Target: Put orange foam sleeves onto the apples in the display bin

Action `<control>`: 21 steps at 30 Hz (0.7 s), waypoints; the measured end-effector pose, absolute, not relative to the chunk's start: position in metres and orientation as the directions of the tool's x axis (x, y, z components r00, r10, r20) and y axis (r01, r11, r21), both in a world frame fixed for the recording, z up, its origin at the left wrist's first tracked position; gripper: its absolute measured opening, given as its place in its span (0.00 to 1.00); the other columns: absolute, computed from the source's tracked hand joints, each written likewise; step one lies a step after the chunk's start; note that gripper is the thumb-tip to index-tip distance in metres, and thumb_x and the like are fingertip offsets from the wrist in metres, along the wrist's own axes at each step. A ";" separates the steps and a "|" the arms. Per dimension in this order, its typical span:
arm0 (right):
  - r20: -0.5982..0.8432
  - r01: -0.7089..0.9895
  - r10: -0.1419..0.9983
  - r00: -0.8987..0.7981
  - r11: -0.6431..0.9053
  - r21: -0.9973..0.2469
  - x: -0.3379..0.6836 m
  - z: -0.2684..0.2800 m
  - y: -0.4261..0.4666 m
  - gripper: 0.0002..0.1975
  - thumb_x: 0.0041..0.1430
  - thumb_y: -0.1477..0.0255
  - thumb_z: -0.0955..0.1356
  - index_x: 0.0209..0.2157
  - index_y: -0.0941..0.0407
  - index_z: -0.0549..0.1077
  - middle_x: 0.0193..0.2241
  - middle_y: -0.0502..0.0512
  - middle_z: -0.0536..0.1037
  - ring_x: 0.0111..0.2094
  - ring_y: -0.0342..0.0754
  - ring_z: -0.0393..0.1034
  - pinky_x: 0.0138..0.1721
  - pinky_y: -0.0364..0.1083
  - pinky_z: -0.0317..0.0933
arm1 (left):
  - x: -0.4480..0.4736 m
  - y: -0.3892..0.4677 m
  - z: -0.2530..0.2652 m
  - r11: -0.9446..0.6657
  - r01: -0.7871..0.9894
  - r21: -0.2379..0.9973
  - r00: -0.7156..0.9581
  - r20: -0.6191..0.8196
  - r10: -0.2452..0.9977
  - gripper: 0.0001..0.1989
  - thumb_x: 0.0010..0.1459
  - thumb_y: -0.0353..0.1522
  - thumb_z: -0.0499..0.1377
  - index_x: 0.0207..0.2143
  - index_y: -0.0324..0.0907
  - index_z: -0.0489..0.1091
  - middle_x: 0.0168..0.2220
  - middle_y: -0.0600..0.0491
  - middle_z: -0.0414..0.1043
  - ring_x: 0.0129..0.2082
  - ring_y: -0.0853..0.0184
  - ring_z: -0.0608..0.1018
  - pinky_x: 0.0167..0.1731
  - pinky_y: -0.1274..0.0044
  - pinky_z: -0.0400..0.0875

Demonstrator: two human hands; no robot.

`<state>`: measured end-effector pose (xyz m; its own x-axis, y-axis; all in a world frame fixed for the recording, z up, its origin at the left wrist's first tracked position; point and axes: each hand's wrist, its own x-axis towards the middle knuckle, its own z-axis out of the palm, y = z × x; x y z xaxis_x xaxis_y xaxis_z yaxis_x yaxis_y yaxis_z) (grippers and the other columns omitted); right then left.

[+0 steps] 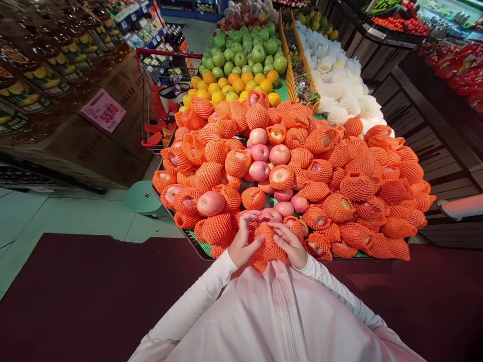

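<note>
Close to my body, at the near edge of the display, an orange foam fruit net (268, 246) is between my two hands. My left hand (244, 244) curls around its left side, with thumb and fingers bent against it. From the right, my right hand (291, 245) rests its fingers on the same net. Whether an apple is inside it cannot be made out. Just beyond my fingers lie bare pink apples (270, 215), and on both sides apples in orange nets (217, 229) are heaped. One bare apple (210, 203) sits on top of the netted ones at the left.
Behind the apples are oranges (237, 85), green apples (241, 55) and white-netted fruit (341, 95). A shopping cart (145, 100) and a teal stool (142, 197) stand left, near stacked boxes (86, 151) with bottles. A dark slatted stand (426, 130) is on the right.
</note>
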<state>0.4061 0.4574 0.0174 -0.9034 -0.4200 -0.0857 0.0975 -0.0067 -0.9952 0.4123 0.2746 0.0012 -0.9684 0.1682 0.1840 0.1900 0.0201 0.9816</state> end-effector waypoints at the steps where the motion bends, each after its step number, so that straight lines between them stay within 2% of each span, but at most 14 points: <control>1: -0.097 0.130 -0.431 -0.897 -0.048 -0.990 0.407 0.017 0.456 0.20 0.62 0.58 0.66 0.53 0.50 0.68 0.55 0.58 0.73 0.57 0.52 0.68 0.57 0.53 0.64 | 0.411 0.278 0.002 0.074 0.192 0.979 -0.971 0.178 0.160 0.17 0.60 0.34 0.56 0.51 0.45 0.56 0.54 0.44 0.59 0.57 0.59 0.65 0.56 0.63 0.63; 5: -0.100 0.158 -0.422 -0.901 -0.107 -0.982 0.410 0.015 0.460 0.26 0.57 0.56 0.69 0.54 0.50 0.66 0.55 0.58 0.71 0.58 0.54 0.66 0.56 0.53 0.63 | 0.405 0.283 0.006 0.180 0.211 0.961 -0.967 0.179 0.179 0.09 0.60 0.36 0.58 0.40 0.43 0.64 0.46 0.47 0.66 0.50 0.60 0.69 0.54 0.65 0.64; 8: -0.111 0.167 -0.393 -0.913 -0.113 -0.979 0.413 0.014 0.467 0.25 0.56 0.55 0.70 0.51 0.51 0.67 0.50 0.57 0.74 0.52 0.53 0.69 0.54 0.52 0.65 | 0.401 0.282 0.009 0.210 0.209 0.955 -0.971 0.178 0.159 0.08 0.59 0.37 0.60 0.33 0.42 0.67 0.39 0.49 0.68 0.44 0.63 0.72 0.49 0.68 0.66; 10: -0.113 0.184 -0.399 -0.910 -0.143 -0.973 0.416 0.013 0.470 0.26 0.55 0.57 0.71 0.53 0.50 0.65 0.48 0.57 0.74 0.50 0.52 0.70 0.53 0.52 0.65 | 0.399 0.281 0.009 0.219 0.209 0.953 -0.970 0.174 0.167 0.09 0.60 0.37 0.60 0.31 0.41 0.67 0.35 0.50 0.69 0.39 0.64 0.72 0.44 0.71 0.67; 12: -0.120 0.207 -0.431 -0.894 -0.163 -0.965 0.418 0.014 0.471 0.28 0.55 0.58 0.71 0.56 0.49 0.63 0.48 0.57 0.74 0.48 0.51 0.71 0.52 0.51 0.65 | 0.399 0.282 0.010 0.210 0.221 0.952 -0.964 0.181 0.193 0.10 0.60 0.37 0.60 0.31 0.41 0.68 0.33 0.51 0.69 0.36 0.65 0.72 0.41 0.72 0.68; 14: -0.123 0.207 -0.450 -0.884 -0.142 -0.968 0.418 0.016 0.471 0.28 0.54 0.57 0.72 0.54 0.50 0.64 0.44 0.56 0.75 0.45 0.50 0.72 0.48 0.50 0.66 | 0.400 0.282 0.011 0.194 0.237 0.952 -0.950 0.184 0.254 0.10 0.60 0.38 0.59 0.32 0.40 0.68 0.34 0.50 0.70 0.37 0.65 0.73 0.41 0.72 0.68; 18: -0.111 0.150 -0.373 -0.921 -0.078 -0.986 0.417 0.014 0.471 0.27 0.48 0.54 0.74 0.45 0.51 0.65 0.35 0.52 0.73 0.37 0.48 0.71 0.39 0.47 0.67 | 0.404 0.277 0.015 0.212 0.184 0.960 -0.889 0.071 0.452 0.11 0.62 0.39 0.56 0.36 0.39 0.69 0.34 0.50 0.72 0.35 0.65 0.74 0.40 0.74 0.68; 21: -0.121 0.139 -0.328 -0.937 -0.031 -0.990 0.413 0.009 0.472 0.25 0.47 0.53 0.74 0.40 0.52 0.64 0.32 0.50 0.71 0.33 0.46 0.69 0.38 0.46 0.67 | 0.404 0.271 0.018 0.232 0.161 0.959 -0.904 0.049 0.424 0.14 0.56 0.41 0.62 0.33 0.40 0.67 0.30 0.54 0.70 0.31 0.67 0.71 0.36 0.76 0.66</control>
